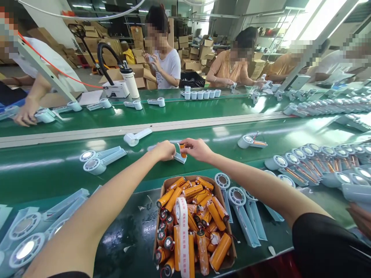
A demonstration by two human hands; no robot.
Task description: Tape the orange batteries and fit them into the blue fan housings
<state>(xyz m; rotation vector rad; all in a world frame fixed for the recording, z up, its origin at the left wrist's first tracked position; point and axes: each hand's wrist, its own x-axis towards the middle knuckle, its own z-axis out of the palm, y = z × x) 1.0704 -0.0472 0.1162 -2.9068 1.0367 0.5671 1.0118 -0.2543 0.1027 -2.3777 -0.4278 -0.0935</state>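
Over the near green belt, my left hand (166,150) is closed around a light blue plastic fan housing (180,158); most of the housing is hidden behind the fingers. My right hand (199,150) pinches an orange cylindrical battery (182,151), held upright at the open end of the housing's handle. Whether the battery touches the housing I cannot tell. Below both hands stands a cardboard box (234,253) full of orange batteries (203,247) with thin wires. A roll of white tape (183,235) with red print lies on top of them.
Fan housings lie to the left (95,166), beside the box (243,216), and in dense rows at right (301,158). One wired housing (246,141) sits alone on the belt. Across a pale divider (150,128), several co-workers work at another belt. A co-worker's hand (359,214) shows at far right.
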